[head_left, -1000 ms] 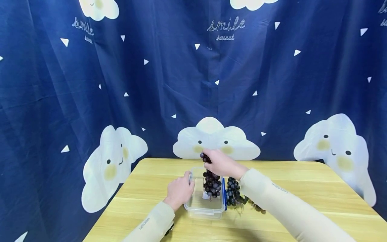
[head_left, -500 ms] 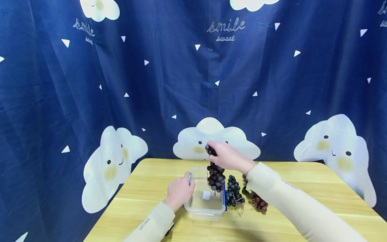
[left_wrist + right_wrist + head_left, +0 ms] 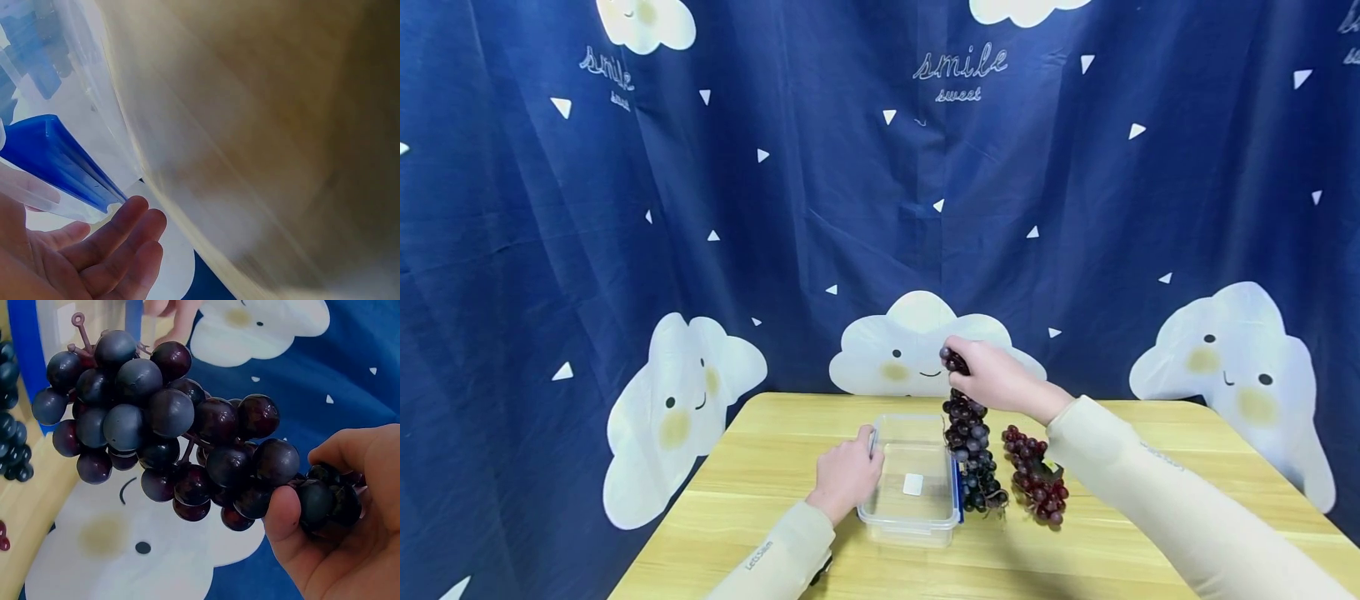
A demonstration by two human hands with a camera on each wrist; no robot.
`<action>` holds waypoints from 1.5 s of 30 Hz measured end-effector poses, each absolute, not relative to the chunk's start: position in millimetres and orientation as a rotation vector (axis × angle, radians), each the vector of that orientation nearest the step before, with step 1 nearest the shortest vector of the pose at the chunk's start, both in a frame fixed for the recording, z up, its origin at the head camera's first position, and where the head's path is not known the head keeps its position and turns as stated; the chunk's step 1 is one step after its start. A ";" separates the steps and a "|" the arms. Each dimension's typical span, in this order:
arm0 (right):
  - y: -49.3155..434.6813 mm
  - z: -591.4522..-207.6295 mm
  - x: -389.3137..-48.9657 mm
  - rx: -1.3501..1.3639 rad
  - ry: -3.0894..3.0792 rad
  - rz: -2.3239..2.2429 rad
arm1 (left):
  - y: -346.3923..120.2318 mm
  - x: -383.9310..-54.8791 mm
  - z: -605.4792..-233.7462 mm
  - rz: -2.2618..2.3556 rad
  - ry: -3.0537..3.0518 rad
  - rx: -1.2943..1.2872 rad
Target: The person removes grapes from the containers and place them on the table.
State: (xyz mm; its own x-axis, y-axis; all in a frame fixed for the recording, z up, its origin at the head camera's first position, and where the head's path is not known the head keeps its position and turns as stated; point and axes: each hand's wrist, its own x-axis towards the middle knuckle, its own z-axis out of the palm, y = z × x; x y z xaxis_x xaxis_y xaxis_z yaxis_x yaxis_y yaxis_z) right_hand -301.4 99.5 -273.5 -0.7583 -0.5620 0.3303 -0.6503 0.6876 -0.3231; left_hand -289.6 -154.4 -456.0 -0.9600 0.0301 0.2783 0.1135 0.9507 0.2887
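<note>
My right hand [image 3: 996, 377] holds a bunch of dark purple grapes [image 3: 966, 425] by its upper end. The bunch hangs over the right side of a clear plastic food container [image 3: 906, 527], overlapping a black bunch of grapes [image 3: 979, 487] on the table in the head view. In the right wrist view, thumb and fingers pinch the top of the purple bunch [image 3: 169, 425]. My left hand [image 3: 847, 468] grips the container's left wall at the rim. Its fingers lie beside a blue latch [image 3: 56, 159] in the left wrist view. Inside the container lies a white square [image 3: 913, 484].
A red bunch of grapes [image 3: 1037, 479] with a dark tag lies right of the black one. Along the container's right side runs another blue latch [image 3: 957, 492]. A blue curtain [image 3: 880, 208] with clouds hangs behind the wooden table [image 3: 760, 467].
My right hand has lifted the purple grapes up and to the right, out from over the container's middle. The red bunch has come into fuller view. My left hand stays in place.
</note>
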 end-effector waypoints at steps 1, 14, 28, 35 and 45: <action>102.6 -272.9 -301.4 0.970 -2.695 0.617 | -154.3 -289.8 -456.5 -0.443 -2.828 -0.109; 144.4 -270.8 -300.5 0.897 -2.725 0.605 | -151.7 -289.7 -457.5 -0.457 -2.824 -0.123; 176.4 -271.9 -297.2 0.826 -2.734 0.583 | -156.6 -290.0 -453.9 -0.480 -2.842 -0.086; 193.8 -276.5 -295.5 0.770 -2.737 0.545 | -156.6 -288.4 -450.3 -0.489 -2.850 -0.098; 217.6 -284.1 -290.4 0.724 -2.735 0.525 | -155.9 -291.4 -452.5 -0.478 -2.863 -0.094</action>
State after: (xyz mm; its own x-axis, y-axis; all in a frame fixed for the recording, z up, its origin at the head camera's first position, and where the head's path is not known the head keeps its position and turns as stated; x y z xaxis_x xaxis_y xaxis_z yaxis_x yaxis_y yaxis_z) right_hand -290.4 217.6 -284.1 -0.8411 -0.4222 0.3381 -0.5174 0.8102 -0.2755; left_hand -291.4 -155.9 -452.5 -0.9700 0.0241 0.2419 0.1015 0.9444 0.3126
